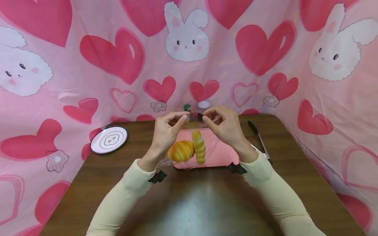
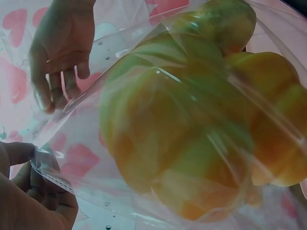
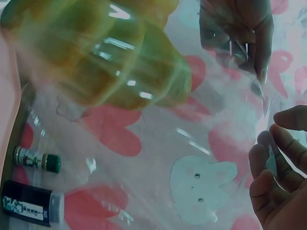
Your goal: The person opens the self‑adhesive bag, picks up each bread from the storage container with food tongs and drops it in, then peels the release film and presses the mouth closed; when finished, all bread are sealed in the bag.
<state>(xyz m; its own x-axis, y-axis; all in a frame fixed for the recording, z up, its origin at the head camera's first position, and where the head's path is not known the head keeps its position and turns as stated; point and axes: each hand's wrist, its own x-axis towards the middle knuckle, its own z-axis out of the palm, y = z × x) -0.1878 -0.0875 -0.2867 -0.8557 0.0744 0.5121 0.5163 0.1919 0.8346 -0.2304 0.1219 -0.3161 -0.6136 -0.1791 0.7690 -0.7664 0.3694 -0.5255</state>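
A clear plastic bag (image 2: 76, 184) hangs between my hands, with toy-like croissants inside. One plump croissant (image 1: 180, 151) lies on the left and a narrower croissant (image 1: 199, 147) stands almost upright beside it. My left hand (image 1: 166, 131) pinches one side of the bag's rim between thumb and fingers, as the left wrist view shows. Opposite it, my right hand (image 1: 225, 126) pinches the rim at the other side. In the right wrist view the right hand's fingers (image 3: 283, 143) are curled at the film's edge. Glare on the film blurs the croissants' outlines.
Behind the bag lies a pink board (image 1: 222, 155). A white plate (image 1: 103, 142) is at the table's left, black-handled tongs (image 1: 260, 139) at the right. A green-capped bottle (image 3: 36, 159) and a dark jar (image 3: 29, 203) with a pale lid stand at the back.
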